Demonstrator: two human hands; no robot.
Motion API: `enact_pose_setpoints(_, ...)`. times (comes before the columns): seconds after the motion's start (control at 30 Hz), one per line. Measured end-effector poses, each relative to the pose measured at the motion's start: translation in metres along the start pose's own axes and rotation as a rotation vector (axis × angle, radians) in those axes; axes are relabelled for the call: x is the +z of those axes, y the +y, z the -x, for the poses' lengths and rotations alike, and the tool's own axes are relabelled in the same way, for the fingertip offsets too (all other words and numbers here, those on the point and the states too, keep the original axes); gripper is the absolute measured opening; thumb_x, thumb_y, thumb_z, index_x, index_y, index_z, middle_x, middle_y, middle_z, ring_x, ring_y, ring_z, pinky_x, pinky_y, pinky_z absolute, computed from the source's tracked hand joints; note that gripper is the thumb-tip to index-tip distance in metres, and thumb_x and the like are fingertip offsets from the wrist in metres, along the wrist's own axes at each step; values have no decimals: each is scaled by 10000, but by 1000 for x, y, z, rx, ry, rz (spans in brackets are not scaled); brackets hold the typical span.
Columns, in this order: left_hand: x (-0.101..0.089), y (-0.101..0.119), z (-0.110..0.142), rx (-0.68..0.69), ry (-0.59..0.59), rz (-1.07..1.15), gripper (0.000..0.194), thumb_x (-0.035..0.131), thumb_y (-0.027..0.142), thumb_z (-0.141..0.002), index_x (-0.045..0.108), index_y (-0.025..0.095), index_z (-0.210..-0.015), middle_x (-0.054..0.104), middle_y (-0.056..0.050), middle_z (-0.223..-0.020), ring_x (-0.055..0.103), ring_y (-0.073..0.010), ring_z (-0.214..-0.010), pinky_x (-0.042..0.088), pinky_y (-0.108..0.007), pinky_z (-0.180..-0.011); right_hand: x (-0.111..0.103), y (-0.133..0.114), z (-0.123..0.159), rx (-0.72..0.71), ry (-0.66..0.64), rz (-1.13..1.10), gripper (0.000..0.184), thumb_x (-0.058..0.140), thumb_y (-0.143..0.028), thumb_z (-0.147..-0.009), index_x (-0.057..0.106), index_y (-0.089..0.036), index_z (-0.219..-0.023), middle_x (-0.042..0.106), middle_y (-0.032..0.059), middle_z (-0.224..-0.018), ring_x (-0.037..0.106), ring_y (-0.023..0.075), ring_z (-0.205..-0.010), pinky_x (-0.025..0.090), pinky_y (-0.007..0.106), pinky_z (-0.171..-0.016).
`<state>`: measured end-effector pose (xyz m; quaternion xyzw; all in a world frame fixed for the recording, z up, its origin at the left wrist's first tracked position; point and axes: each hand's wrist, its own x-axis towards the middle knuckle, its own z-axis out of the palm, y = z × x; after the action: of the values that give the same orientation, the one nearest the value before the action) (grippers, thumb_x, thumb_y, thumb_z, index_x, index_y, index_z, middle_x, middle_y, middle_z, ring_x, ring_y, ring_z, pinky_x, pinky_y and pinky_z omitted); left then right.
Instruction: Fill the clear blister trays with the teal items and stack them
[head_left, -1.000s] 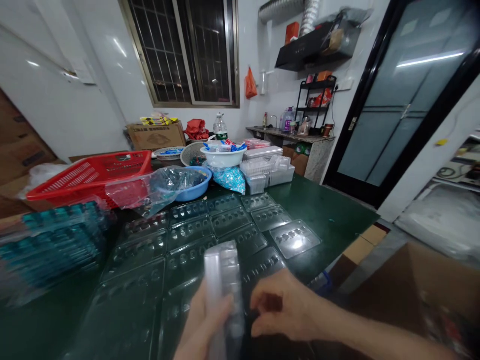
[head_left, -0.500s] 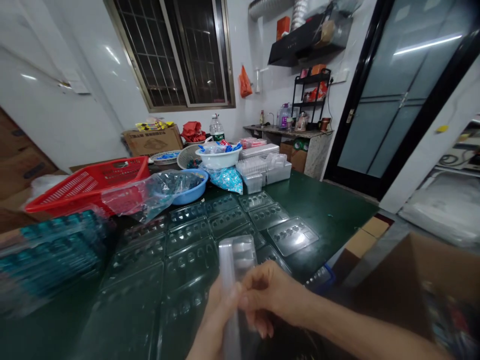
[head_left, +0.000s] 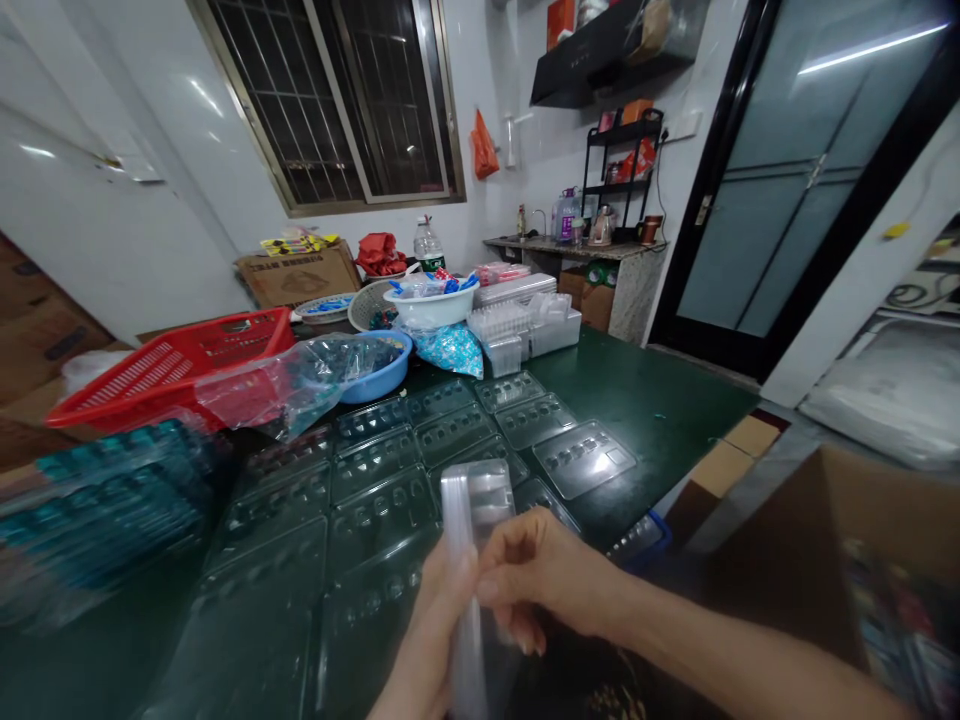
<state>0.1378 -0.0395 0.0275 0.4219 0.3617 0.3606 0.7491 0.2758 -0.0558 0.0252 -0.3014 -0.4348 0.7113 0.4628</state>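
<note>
A stack of clear plastic blister trays (head_left: 459, 510) stands on edge above the near side of the table, with my left hand (head_left: 431, 625) wrapped round it. At the stack's right side, my right hand (head_left: 544, 575) is closed, thumb and forefinger pinched at the edge of a tray; the exact grip is partly blurred. Single clear blister trays (head_left: 386, 500) lie flat in rows on the dark green table beyond and left of my hands. One separate tray (head_left: 585, 458) lies at the right end of the rows.
Teal-tinted stacked trays (head_left: 112, 500) stand at the left. Behind the rows are a red basket (head_left: 172, 365), a blue basin (head_left: 375, 375), a white basin (head_left: 431, 310) and stacked clear boxes (head_left: 517, 310). An open cardboard box (head_left: 795, 560) stands right of the table (head_left: 637, 400).
The view has shifted slightly. My left hand keeps its hold on the stack, and my right hand stays pinched at its edge with hardly any movement.
</note>
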Motion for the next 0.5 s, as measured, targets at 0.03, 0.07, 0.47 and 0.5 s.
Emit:
enact_pose_setpoints(0.03, 0, 0, 1, 3, -23, 1, 460, 584, 464, -675, 585, 131, -992, 596, -19, -466, 586, -210, -452, 475, -333, -506, 0, 0, 0, 6, 0, -2, 320, 655, -397, -678, 556, -93, -687, 576, -9, -542, 500, 54, -372, 389, 121, -299)
enact_pose_setpoints(0.07, 0, 0, 1, 7, -48, 6, 449, 567, 466, -690, 585, 131, -987, 599, -21, -466, 587, -210, -453, 474, -334, -509, 0, -1, 0, 11, -4, -6, 312, 658, -388, -678, 559, -92, -689, 577, -9, -542, 501, 55, -372, 392, 121, -299)
enact_pose_setpoints(0.47, -2, -5, 1, -43, -115, 68, 476, 496, 514, -722, 615, 104, -934, 608, -59, -463, 600, -242, -489, 477, -377, -546, 0, 1, 0, -25, -33, -12, 290, 639, -366, -705, 577, -86, -659, 588, 5, -559, 514, 59, -379, 400, 126, -310)
enact_pose_setpoints(0.5, -2, -4, 1, -43, -113, 71, 480, 498, 513, -721, 613, 105, -945, 606, -57, -459, 601, -244, -492, 477, -376, -546, 1, 0, 0, -26, -28, -6, 296, 638, -373, -705, 574, -88, -656, 587, 3, -558, 512, 57, -379, 399, 126, -312)
